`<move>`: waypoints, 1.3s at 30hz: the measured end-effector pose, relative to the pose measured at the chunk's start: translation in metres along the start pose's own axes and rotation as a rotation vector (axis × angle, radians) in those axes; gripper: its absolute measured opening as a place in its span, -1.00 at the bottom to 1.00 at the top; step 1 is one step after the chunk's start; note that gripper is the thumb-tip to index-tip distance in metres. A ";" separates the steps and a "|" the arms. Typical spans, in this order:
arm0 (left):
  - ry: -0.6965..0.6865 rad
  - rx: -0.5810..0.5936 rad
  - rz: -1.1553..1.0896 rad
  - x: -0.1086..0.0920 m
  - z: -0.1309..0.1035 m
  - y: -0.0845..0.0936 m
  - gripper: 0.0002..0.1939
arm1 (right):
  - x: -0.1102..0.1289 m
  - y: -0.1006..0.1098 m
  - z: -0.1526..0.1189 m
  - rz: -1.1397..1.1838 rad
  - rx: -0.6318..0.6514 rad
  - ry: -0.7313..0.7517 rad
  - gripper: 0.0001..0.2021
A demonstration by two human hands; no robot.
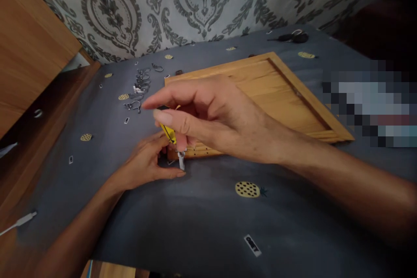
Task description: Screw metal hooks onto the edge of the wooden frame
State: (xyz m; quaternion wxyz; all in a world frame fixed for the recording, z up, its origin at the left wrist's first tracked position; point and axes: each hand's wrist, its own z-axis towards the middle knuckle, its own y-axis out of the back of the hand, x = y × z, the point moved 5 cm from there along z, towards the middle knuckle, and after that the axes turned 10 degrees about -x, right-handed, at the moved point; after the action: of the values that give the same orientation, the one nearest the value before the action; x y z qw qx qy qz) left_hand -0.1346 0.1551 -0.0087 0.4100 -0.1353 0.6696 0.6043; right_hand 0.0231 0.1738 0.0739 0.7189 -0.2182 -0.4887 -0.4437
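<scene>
A wooden framed panel point(286, 100) lies on the blue-grey cloth, with small dark holes along its near edge. My left hand point(146, 160) is at the panel's near left corner, fingers curled and thumb against a small metal hook point(181, 160) at that edge. Above it, my right hand point(221, 121) is bent round a yellow-and-black screwdriver point(168, 132). Its index finger and thumb are spread apart at the tips, while the other fingers are partly hidden behind the thumb. The screwdriver's lower end points toward the hook, but the exact contact is hidden.
Several loose metal hooks point(142, 79) lie beyond my left hand. Dark-handled scissors point(293, 36) rest at the far right. Patterned fabric point(202, 0) hangs behind the cloth, and wooden furniture point(35, 30) stands at left. A white cable end point(26, 218) is at lower left.
</scene>
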 end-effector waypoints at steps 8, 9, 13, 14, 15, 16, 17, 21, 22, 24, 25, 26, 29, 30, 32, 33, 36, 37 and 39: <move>0.000 -0.016 0.063 0.004 -0.002 0.001 -0.63 | -0.001 -0.001 0.001 0.041 -0.046 -0.058 -0.80; -0.004 -0.017 0.065 0.004 -0.002 0.001 -0.63 | -0.001 -0.001 0.002 0.053 -0.035 -0.077 -0.80; 0.008 -0.013 0.054 0.006 -0.001 0.000 -0.62 | 0.003 0.001 0.001 0.048 0.013 -0.078 -0.91; 0.014 -0.010 0.052 0.006 -0.001 0.000 -0.62 | 0.004 0.002 0.001 0.025 0.019 -0.058 -0.90; 0.019 -0.004 0.052 0.006 0.000 -0.001 -0.61 | 0.005 0.002 0.000 -0.002 0.029 -0.041 -0.90; 0.027 0.007 0.052 0.006 -0.001 -0.001 -0.62 | 0.005 0.001 -0.001 -0.026 0.035 -0.025 -0.90; 0.038 0.020 0.049 0.005 -0.001 -0.002 -0.62 | 0.005 0.001 -0.001 -0.046 0.040 -0.016 -0.90; 0.093 0.043 -0.003 0.005 -0.002 -0.004 -0.66 | 0.003 0.001 -0.001 -0.073 -0.010 -0.007 -0.81; 0.096 0.038 -0.014 0.005 -0.002 -0.004 -0.68 | 0.002 0.002 -0.001 -0.064 -0.017 -0.009 -0.78; 0.082 0.045 -0.019 0.003 -0.002 -0.004 -0.69 | 0.002 0.001 -0.001 -0.034 0.002 -0.017 -0.79; 0.069 0.044 -0.014 0.002 -0.002 -0.004 -0.68 | 0.002 0.001 -0.001 -0.020 0.030 -0.021 -0.82; 0.056 0.037 -0.004 0.001 -0.002 -0.003 -0.67 | 0.002 0.000 -0.001 -0.013 0.058 -0.028 -0.85; 0.034 0.015 0.025 -0.001 -0.001 -0.001 -0.62 | 0.001 -0.001 -0.003 -0.023 0.103 -0.047 -0.84; 0.034 0.013 0.024 -0.001 0.000 -0.001 -0.62 | 0.001 -0.001 -0.003 -0.024 0.100 -0.053 -0.84; 0.033 0.036 0.004 0.000 0.000 -0.002 -0.65 | 0.001 -0.001 -0.004 -0.007 0.072 -0.052 -0.89; 0.030 0.046 -0.009 0.000 -0.001 -0.003 -0.67 | 0.001 -0.001 -0.003 0.002 0.061 -0.056 -0.90; 0.022 0.048 -0.040 0.001 -0.001 -0.003 -0.69 | 0.001 -0.001 -0.002 0.019 0.044 -0.077 -0.84; 0.021 0.045 -0.043 0.001 -0.001 -0.003 -0.69 | 0.001 -0.001 -0.002 0.030 0.051 -0.079 -0.82; 0.023 0.039 -0.038 0.001 -0.001 -0.003 -0.69 | 0.003 0.000 -0.003 0.050 0.077 -0.075 -0.83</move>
State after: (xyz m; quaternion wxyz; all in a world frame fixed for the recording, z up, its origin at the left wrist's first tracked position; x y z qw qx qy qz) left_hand -0.1339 0.1543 -0.0117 0.4165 -0.1468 0.6832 0.5815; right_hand 0.0247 0.1706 0.0752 0.7189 -0.2190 -0.5262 -0.3978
